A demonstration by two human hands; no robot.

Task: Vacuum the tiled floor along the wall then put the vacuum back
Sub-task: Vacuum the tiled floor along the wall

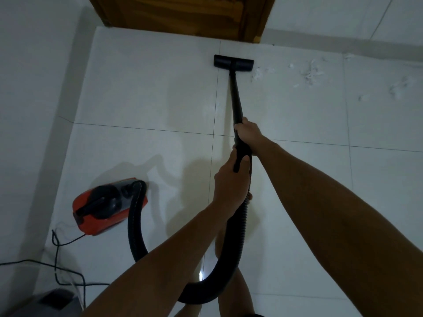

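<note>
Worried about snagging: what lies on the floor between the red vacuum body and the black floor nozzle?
Only bare white tile in the head view, between vacuum body and floor nozzle.

There is just one camera, worn on the person's head. It looks forward and down at the floor (137,92) from standing height. The arms are close below it. The door (178,14) and wall (343,17) are far ahead.

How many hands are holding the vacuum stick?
2. The right hand grips the black wand higher up, and the left hand grips its handle end just below, where the hose joins.
</note>
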